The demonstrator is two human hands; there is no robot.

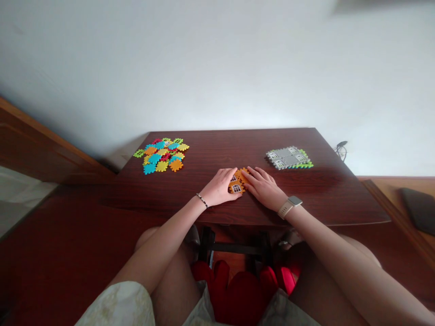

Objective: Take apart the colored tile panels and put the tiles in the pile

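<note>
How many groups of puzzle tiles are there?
3: a multicoloured jagged-edged pile at left, a grey-and-green stack at right, and orange window-patterned tiles between left hand and right hand, partly covered.

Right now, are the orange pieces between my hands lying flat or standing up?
Flat: the orange pieces lie on the table, their white windows facing up.

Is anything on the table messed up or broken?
Nothing looks broken or spilled. The colourful puzzle pieces on the left look messy, though: they overlap at different angles, while the grey panels on the right look tidier.
</note>
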